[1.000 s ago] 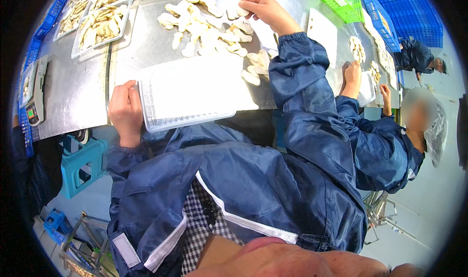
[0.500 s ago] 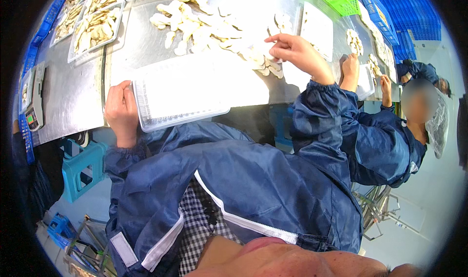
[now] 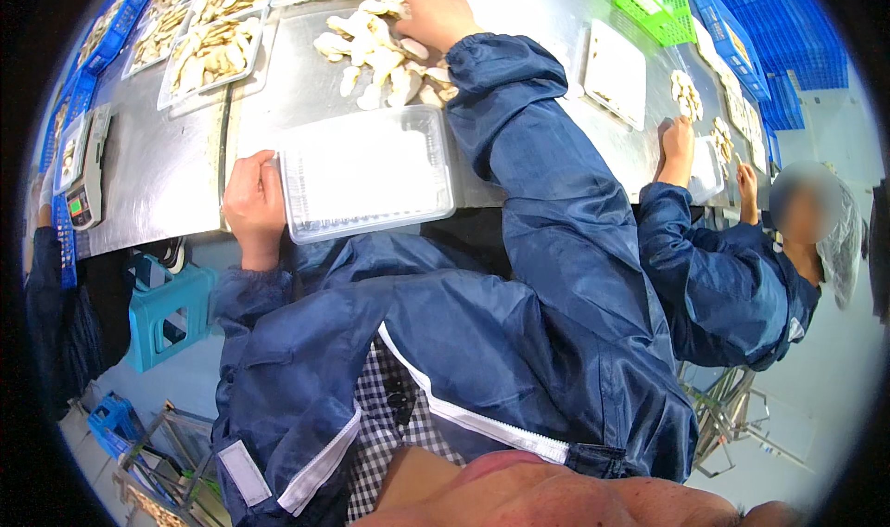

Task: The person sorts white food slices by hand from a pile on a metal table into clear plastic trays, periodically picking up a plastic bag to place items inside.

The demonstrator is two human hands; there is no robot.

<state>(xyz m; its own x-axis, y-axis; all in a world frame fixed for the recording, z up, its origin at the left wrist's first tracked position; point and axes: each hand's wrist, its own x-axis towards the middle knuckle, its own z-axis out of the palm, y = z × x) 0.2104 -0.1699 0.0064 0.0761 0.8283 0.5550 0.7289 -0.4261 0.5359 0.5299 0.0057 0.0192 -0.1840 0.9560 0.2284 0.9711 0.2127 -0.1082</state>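
A clear plastic tray [image 3: 366, 177] lies at the table's front edge, its inside bright white with no pieces showing. My left hand [image 3: 255, 203] is closed on the tray's left rim. Beyond the tray spreads a loose pile of pale slices with brownish edges [image 3: 375, 54], which look like sliced mushrooms. My right hand [image 3: 436, 17] reaches across to the far right side of this pile, touching slices, back of the hand up. Its fingers curl down and are mostly hidden, so I cannot tell whether it grips any.
Filled slice trays [image 3: 211, 56] stand far left, with a scale [image 3: 85, 189] near the left edge. A white tray [image 3: 615, 75] and a green basket [image 3: 654, 6] are at right. A co-worker's hand [image 3: 678, 147] works there. A blue stool [image 3: 171, 314] stands below the table.
My right hand has swung left and farther away, from the pile's near right end to its far side. The slices now lie more bunched toward the left. My left hand still holds the tray.
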